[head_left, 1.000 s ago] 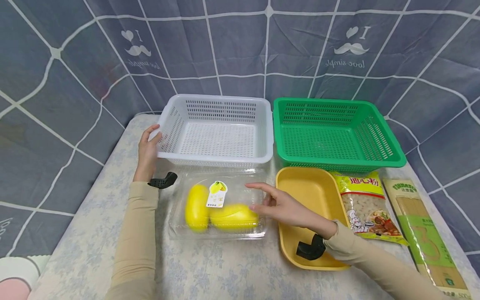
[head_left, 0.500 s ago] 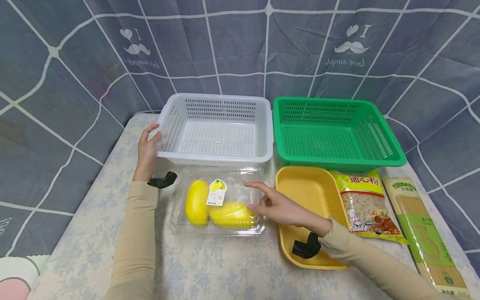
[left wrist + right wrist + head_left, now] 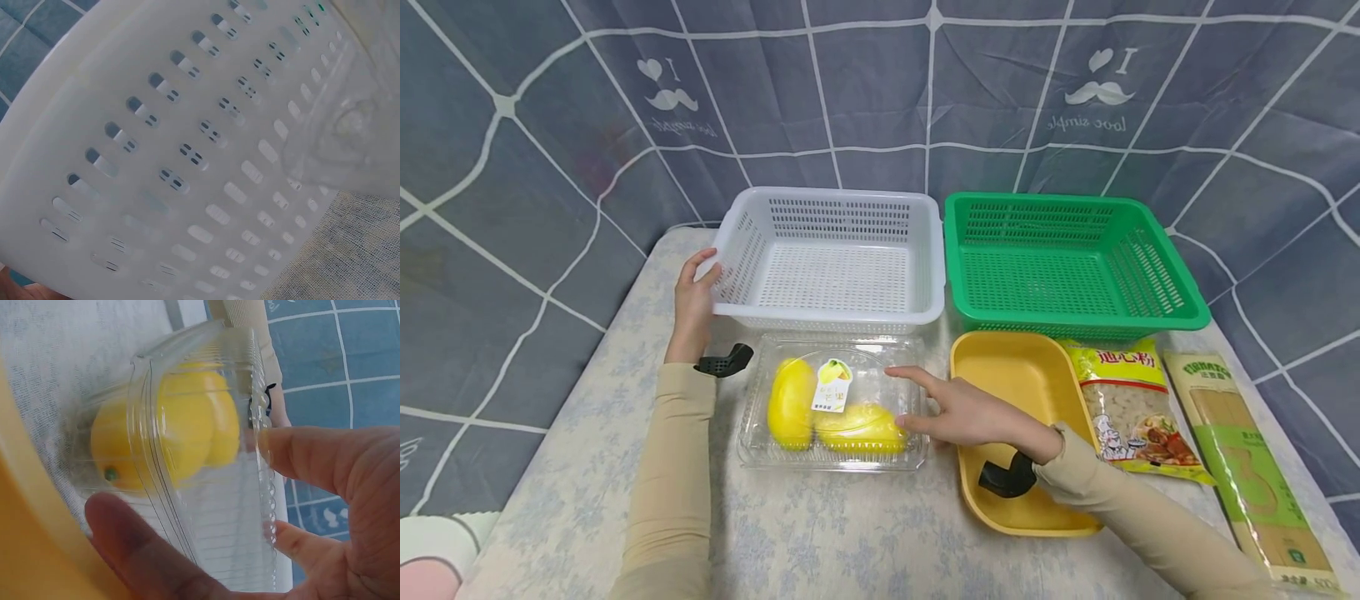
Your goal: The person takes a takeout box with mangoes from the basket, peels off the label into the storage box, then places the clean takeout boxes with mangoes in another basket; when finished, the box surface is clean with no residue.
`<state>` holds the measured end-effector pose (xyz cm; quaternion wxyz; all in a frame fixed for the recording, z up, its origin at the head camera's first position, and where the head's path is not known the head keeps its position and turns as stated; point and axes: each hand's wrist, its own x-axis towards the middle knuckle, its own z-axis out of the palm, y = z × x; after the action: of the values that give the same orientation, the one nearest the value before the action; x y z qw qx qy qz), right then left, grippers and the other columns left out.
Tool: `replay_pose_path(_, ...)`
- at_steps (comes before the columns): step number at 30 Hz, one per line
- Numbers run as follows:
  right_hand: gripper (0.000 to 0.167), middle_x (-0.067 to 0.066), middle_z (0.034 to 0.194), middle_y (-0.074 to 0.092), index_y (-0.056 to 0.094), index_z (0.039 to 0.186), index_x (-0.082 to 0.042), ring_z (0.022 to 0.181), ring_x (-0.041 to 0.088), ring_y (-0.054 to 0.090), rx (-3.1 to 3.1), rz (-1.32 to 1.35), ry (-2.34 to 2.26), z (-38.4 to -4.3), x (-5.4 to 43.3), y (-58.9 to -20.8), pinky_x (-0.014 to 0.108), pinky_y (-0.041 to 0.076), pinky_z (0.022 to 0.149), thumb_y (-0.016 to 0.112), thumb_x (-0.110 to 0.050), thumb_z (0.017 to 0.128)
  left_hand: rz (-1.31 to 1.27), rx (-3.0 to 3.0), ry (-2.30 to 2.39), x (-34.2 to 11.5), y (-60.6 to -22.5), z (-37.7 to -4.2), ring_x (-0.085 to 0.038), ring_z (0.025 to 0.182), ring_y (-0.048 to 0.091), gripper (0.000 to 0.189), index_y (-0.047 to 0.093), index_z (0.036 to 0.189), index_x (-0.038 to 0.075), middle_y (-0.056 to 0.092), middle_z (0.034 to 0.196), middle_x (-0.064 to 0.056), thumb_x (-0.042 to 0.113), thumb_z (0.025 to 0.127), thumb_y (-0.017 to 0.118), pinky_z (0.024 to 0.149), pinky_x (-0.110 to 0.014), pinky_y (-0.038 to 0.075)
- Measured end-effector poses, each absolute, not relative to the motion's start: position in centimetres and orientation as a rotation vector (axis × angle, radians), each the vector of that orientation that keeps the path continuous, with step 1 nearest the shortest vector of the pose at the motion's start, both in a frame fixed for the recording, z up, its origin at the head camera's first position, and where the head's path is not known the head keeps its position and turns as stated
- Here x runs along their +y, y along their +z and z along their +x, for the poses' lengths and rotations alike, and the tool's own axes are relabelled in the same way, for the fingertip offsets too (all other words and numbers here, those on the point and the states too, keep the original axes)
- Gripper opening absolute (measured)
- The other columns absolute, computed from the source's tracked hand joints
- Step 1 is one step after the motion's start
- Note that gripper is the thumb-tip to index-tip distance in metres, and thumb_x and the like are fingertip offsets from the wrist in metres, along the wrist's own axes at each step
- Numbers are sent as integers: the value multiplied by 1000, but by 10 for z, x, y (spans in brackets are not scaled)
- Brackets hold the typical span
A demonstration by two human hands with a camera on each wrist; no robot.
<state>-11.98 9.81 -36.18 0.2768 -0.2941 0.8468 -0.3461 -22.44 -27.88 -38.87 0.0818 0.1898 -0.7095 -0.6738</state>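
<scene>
My left hand (image 3: 695, 292) grips the left rim of a white perforated basket (image 3: 827, 318), thumb inside and fingers outside. The left wrist view looks along the basket's slotted side (image 3: 187, 156), with a bit of the hand at the bottom left corner. In front of the basket is a clear plastic clamshell box (image 3: 880, 375) holding two yellow mangoes (image 3: 791, 404), with a mango sticker (image 3: 831, 387) on its lid. My right hand (image 3: 966, 412) grips the box's right side. In the right wrist view, two fingertips (image 3: 269, 447) press on the lid while another finger (image 3: 125, 531) lies along the side.
A green basket (image 3: 1075, 321) stands right of the white one. In front of it are a yellow tub (image 3: 1000, 375) partly under my right wrist, a bag of macaroni (image 3: 1127, 404) and a long pack of noodles (image 3: 1247, 467). A grid-patterned curtain (image 3: 880, 92) closes the back.
The clamshell box has shifted slightly away from me and looks a little smaller and flatter, with my right hand moving along with it. My left hand stays on the white basket's rim.
</scene>
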Motion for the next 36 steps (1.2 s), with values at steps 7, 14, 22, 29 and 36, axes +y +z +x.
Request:
replay_pose_path(7,59,5,75,64,34,148,-30,59,25,63,2202,-697,-996,-123,102,-358,32,50,55,58,-40,94,530,-2136,-2021,-279,-387,-223,-15,99,49,39,45,137,27,40,133,-2,36,99,47,66,-24,44)
replay_pose_path(14,56,5,83,67,39,146,-28,60,26,65,2141,-634,-1079,-121,111,-353,33,54,57,59,-37,94,501,-2159,-2030,-279,-384,-221,-14,99,49,40,44,139,26,41,132,-2,35,99,47,65,-21,44)
replay_pose_path(22,45,5,87,68,53,136,-15,68,24,66,2184,-630,-1178,-115,124,-347,32,55,63,60,-32,95,494,-2352,-1820,-280,-379,-205,-27,130,35,61,15,153,20,24,151,-14,45,101,34,99,-39,35)
replay_pose_path(29,33,0,82,67,64,120,-5,67,24,63,2308,-649,-1289,-115,131,-345,33,51,59,61,-24,94,370,-2364,-1520,-275,-357,-166,-28,138,22,60,19,152,14,20,153,-12,39,101,39,110,-41,21)
replay_pose_path(36,24,5,90,70,68,112,-5,77,29,66,2315,-538,-1489,-117,133,-347,47,53,65,61,-20,95,-167,-2409,-1186,-250,-340,-121,-35,126,40,35,57,131,5,51,133,-16,13,97,54,102,-54,28)
